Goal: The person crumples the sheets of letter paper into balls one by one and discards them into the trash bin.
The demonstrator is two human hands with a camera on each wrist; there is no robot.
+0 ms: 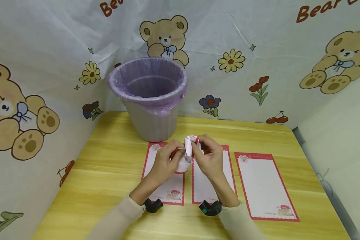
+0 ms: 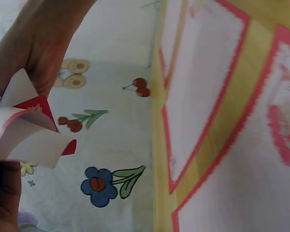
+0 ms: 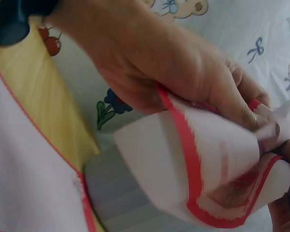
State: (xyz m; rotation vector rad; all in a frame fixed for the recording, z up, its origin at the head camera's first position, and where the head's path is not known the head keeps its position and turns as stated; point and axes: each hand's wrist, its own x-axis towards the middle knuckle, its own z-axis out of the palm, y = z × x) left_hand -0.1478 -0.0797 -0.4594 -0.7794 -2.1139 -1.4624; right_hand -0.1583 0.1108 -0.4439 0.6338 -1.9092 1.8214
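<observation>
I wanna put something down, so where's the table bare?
The table is bare left of the wastebasket, left sleeve and left letter sheet, and behind the right letter sheet. The crowded spot: left hand and right hand hold curled paper near the middle letter sheet.

You're in plain cream long sleeves: right sleeve (image 1: 239,220), matching left sleeve (image 1: 120,213) across from it. Just past the right sleeve's end you've got a black, curved right wrist unit (image 1: 212,208): teal-green patch (image 1: 202,210) on the end away from that sleeve, tiny dots on the casing. Your left wrist unit (image 1: 153,206), also black, bends like a bracket, on the side facing the right sleeve. Right hand (image 1: 210,161), beyond that sleeve: bare. Left hand (image 1: 164,164): same.
</observation>
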